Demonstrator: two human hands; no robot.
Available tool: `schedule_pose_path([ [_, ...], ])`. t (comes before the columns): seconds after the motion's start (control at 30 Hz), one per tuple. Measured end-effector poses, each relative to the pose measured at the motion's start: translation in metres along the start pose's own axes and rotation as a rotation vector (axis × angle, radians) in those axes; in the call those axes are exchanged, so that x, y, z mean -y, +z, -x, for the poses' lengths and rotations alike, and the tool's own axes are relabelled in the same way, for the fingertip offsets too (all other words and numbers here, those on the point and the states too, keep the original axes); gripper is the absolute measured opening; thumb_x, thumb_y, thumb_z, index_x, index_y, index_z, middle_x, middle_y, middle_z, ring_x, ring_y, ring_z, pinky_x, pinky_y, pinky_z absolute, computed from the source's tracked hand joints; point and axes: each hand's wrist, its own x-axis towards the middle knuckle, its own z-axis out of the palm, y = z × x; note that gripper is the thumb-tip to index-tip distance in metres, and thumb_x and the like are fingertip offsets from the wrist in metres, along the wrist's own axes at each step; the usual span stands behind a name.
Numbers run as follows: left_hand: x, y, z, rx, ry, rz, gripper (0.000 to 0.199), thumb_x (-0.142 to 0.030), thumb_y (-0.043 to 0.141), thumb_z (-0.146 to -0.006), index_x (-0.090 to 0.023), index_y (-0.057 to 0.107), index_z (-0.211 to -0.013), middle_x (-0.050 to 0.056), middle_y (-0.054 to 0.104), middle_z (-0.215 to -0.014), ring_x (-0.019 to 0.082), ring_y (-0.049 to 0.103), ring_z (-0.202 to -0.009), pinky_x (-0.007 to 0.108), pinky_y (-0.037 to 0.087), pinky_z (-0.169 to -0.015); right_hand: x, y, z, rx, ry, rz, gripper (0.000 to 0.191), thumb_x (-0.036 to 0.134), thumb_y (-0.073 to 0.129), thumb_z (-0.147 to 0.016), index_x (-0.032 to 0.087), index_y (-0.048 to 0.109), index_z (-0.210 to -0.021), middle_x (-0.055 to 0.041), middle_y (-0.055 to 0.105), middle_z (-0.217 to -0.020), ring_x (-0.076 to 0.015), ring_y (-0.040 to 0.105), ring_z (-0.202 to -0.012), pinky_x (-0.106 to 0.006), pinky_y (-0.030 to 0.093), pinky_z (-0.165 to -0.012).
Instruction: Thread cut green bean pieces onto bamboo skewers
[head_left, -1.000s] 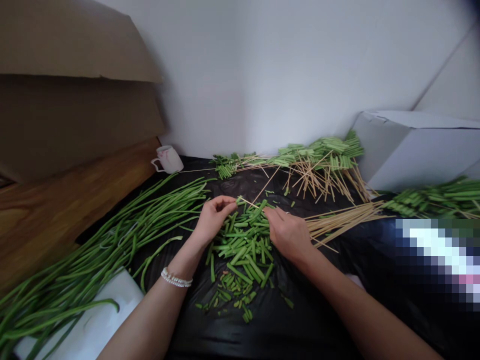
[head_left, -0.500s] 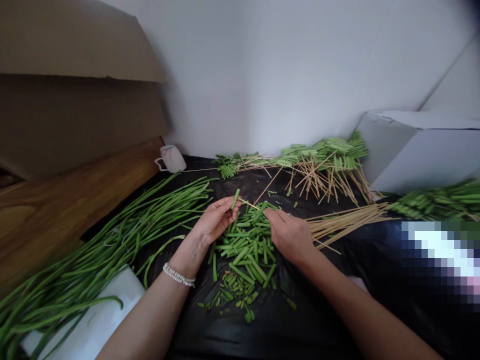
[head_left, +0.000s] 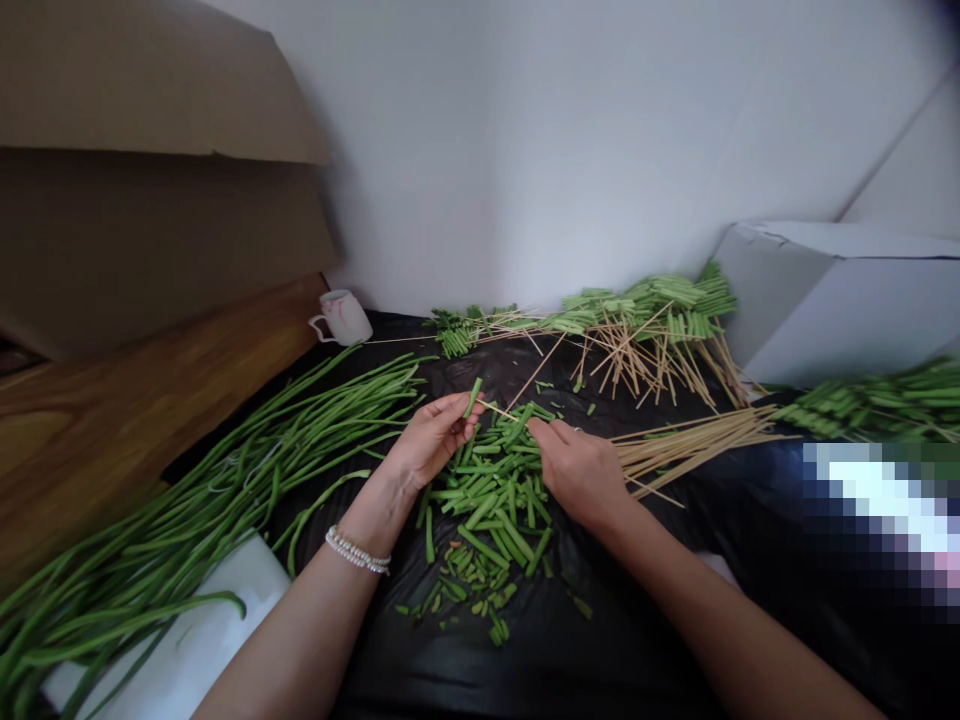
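Note:
Between the fingertips of my left hand (head_left: 439, 435) a short green bean piece (head_left: 473, 396) is pinched, standing nearly upright. My right hand (head_left: 576, 465) is closed on a thin wooden skewer (head_left: 499, 408), whose far end meets the bean piece at my left fingers; whether the tip has pierced it I cannot tell. Below both hands lies a loose heap of cut bean pieces (head_left: 491, 500), with smaller scraps (head_left: 480, 590) at its near side. A bundle of bare skewers (head_left: 697, 440) rests just right of my right hand.
Long whole beans (head_left: 300, 430) spread at left, partly over a white board (head_left: 232, 600). Skewered bean pieces (head_left: 667, 295) are piled by the wall, more (head_left: 877, 400) at right. A mug (head_left: 346, 317), a cardboard box (head_left: 165, 200) and a white box (head_left: 817, 300) border the black plastic sheet (head_left: 435, 670).
Almost nothing differs. Both hands hold the same places, with the bean piece tipped very slightly.

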Motion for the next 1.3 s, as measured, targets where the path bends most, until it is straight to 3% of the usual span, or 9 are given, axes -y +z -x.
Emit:
schedule_pose_path([
  [0.5,0.002,-0.001,0.0,-0.017,0.034,-0.082,0.028,-0.025,0.083,-0.062,-0.01,0.074,-0.085,0.004,0.068,-0.075,0.005,0.055,-0.061,0.017,0.045,-0.06,0.003,-0.004,-0.001,0.055,0.015,-0.022,0.03,0.015,0.043,-0.088,0.02,0.064,-0.109,-0.0009,0.066,-0.079,-0.0116,0.056,-0.065,-0.026,0.032,-0.056],
  [0.7,0.007,0.0,-0.001,0.01,0.038,-0.115,0.027,-0.028,0.08,-0.066,-0.01,0.074,-0.086,0.004,0.067,-0.076,0.005,0.053,-0.06,0.017,0.044,-0.058,0.003,-0.003,0.0,0.047,0.014,-0.016,0.029,0.014,0.045,-0.087,0.02,0.065,-0.108,-0.0003,0.066,-0.079,-0.0123,0.056,-0.064,-0.027,0.031,-0.056],
  [0.93,0.006,0.001,0.0,-0.034,0.049,-0.056,0.024,-0.025,0.083,-0.063,-0.011,0.07,-0.078,0.003,0.067,-0.075,0.006,0.056,-0.063,0.017,0.045,-0.06,0.003,-0.002,0.001,0.027,-0.003,-0.017,0.029,0.014,0.046,-0.087,0.018,0.064,-0.109,0.0005,0.065,-0.079,-0.0129,0.056,-0.064,-0.028,0.031,-0.055],
  [1.3,0.012,0.004,0.001,-0.012,0.068,-0.143,0.026,-0.028,0.083,-0.061,-0.011,0.071,-0.076,0.004,0.068,-0.074,0.008,0.058,-0.065,0.02,0.044,-0.064,0.004,-0.002,0.001,0.048,0.017,-0.026,0.029,0.014,0.045,-0.087,0.019,0.064,-0.108,-0.001,0.066,-0.079,-0.0128,0.056,-0.064,-0.027,0.03,-0.055],
])
